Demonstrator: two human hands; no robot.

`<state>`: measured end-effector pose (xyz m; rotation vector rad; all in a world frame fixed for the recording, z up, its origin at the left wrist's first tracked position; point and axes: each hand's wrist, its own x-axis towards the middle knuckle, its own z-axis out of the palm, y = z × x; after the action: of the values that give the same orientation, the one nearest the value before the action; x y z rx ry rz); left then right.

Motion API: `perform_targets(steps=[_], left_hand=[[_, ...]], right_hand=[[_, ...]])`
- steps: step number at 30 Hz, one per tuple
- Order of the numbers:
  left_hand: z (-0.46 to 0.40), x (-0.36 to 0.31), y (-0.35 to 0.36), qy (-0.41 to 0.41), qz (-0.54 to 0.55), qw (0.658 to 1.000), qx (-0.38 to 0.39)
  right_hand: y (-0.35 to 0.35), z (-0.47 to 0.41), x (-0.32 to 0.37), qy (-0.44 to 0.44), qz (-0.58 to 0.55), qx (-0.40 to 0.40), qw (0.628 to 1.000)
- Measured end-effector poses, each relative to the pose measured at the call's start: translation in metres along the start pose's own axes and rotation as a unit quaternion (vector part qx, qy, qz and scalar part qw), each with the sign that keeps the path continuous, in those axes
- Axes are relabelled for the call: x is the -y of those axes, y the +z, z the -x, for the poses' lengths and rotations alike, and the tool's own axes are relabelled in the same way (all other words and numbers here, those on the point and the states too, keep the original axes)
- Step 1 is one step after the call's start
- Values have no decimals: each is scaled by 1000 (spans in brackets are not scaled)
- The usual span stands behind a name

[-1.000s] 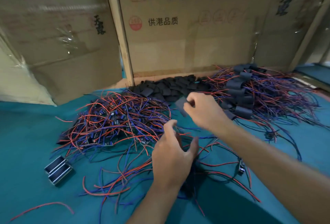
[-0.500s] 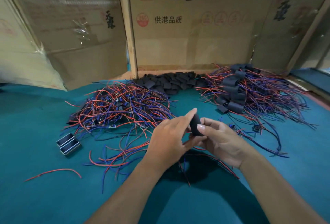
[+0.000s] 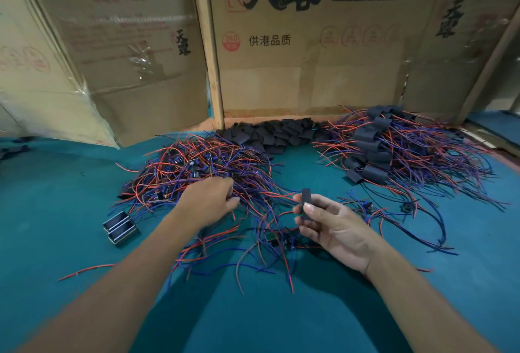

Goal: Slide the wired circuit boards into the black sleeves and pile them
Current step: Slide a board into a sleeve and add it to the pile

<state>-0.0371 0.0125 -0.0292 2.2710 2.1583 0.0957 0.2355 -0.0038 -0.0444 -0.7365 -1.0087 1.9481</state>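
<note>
While the left hand [image 3: 209,200] digs curled fingers into the tangled heap of wired boards [image 3: 197,172], red and blue leads, the right hand [image 3: 334,226] pinches one sleeve [image 3: 306,204] between thumb and fingers: flat, matte black, rectangular, long axis upright above the green felt table [image 3: 253,324]. Loose sleeves [image 3: 275,134] are heaped behind; finished pile [image 3: 394,150] far right.
</note>
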Motion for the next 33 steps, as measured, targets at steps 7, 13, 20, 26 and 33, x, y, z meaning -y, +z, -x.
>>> perform_targets(steps=[7,13,20,26,33], left_hand=[[2,-6,-7,17,-43,999,-10],[27,-4,-45,-37,163,974,-155],[62,-39,-33,-71,532,805,-255],[65,-52,-27,-3,704,657,-270],[66,-53,-23,0,649,707,-282]], right_hand=[[-3,0,1,11,-21,-32,999],[-7,-1,2,6,-18,-27,999],[-10,-3,3,3,-24,-41,999],[-11,-3,2,1,-17,-45,999],[-9,-3,2,-6,-14,-43,999]])
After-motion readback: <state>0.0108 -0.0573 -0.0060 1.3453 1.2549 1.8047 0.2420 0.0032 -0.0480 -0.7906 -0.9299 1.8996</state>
